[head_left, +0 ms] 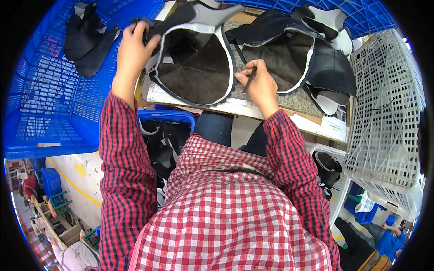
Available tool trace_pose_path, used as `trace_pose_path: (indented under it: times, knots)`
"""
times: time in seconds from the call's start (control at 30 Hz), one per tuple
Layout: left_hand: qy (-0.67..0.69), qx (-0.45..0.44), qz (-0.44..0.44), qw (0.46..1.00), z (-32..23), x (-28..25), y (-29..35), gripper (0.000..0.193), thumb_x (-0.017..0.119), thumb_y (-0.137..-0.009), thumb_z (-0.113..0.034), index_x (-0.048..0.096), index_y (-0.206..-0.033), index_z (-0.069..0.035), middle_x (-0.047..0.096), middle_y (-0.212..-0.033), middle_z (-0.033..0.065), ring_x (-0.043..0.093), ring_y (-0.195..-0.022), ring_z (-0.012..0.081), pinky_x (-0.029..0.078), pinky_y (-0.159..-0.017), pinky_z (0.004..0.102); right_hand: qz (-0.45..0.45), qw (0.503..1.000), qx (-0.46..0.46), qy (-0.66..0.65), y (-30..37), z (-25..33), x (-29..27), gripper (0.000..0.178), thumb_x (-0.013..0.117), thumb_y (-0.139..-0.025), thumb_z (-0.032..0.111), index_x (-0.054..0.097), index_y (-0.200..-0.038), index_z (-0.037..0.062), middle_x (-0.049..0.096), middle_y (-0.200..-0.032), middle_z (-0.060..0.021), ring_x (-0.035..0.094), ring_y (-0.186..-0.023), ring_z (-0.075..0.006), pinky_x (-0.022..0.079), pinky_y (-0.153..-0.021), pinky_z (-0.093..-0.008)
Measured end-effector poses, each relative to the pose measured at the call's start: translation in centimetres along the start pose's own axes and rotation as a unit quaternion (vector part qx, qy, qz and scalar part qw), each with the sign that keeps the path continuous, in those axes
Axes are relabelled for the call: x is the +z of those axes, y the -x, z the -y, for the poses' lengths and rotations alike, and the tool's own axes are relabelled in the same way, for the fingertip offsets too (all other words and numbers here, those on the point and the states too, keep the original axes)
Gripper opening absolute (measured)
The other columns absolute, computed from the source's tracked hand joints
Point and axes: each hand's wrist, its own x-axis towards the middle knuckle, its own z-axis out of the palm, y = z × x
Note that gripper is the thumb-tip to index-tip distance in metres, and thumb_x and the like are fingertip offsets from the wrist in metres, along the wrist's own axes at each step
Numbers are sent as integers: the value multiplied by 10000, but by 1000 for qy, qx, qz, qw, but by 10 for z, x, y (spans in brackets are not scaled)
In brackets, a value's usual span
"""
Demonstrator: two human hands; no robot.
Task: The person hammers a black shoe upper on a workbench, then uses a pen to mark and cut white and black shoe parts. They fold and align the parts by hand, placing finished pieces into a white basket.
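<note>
In front of me on the worktable lies a black shoe upper (195, 77), its dark brown lining turned up and its rim edged in white. My left hand (133, 49) is closed at its far left side, fingers curled on the dark edge material there. My right hand (261, 88) pinches a slim dark pen-like stick (250, 80), its fingertips close to the upper's right rim. Just right of that hand is a second black upper (282, 58), also lining up. Beyond it, more black uppers (332, 67) are piled.
A blue plastic crate (86, 122) at left holds black pieces (86, 40). Another blue crate (352, 13) stands behind the table. A white perforated crate (384, 117) rises at right. Below the table edge, a blue bin (169, 115) contains dark pieces. A person in blue (389, 241) is at lower right.
</note>
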Motion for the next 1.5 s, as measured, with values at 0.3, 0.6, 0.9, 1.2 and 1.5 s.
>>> trace_pose_path:
  times: [0.3,0.6,0.9,1.2,1.5]
  knots:
    - [200,-10,-88,976,46,10,79,263,532,-1087,-275,563,-1194,-36,540,-1375,245,526,-1331,394,471,-1039,431,26,994,-7,-104,-10,34,28,463,833,-805,125,480,-1104,103,617,-843,-90,645,-764,-291,523,-745,-404]
    - [425,-241,-144,861,106,-39,104,278,464,-1109,-313,545,-1147,-49,497,-1085,79,615,-996,206,679,-706,408,-113,954,-278,-28,-98,54,-157,309,800,-889,90,531,-1038,55,657,-865,-45,621,-811,-127,516,-778,-273]
    - [272,-212,-214,914,108,-69,64,280,512,-1088,-307,629,-1159,-63,626,-1029,76,657,-864,175,632,-573,338,-236,949,-176,118,-182,-111,-230,331,842,-857,179,569,-994,51,617,-810,-63,608,-744,-185,500,-723,-312]
    - [174,-127,-243,946,73,-112,62,241,535,-1077,-258,629,-1105,-38,624,-835,109,571,-731,183,474,-663,340,-457,819,-345,25,-128,8,-220,293,711,-939,25,513,-1154,3,704,-1060,-197,701,-956,-250,548,-874,-341]
    - [177,-50,-77,980,-61,-126,60,217,537,-1074,-221,573,-1007,-17,607,-771,228,634,-734,437,481,-638,441,-2,893,-447,56,13,126,46,462,809,-755,233,488,-1057,97,520,-1514,-173,489,-1385,-383,337,-1158,-538]
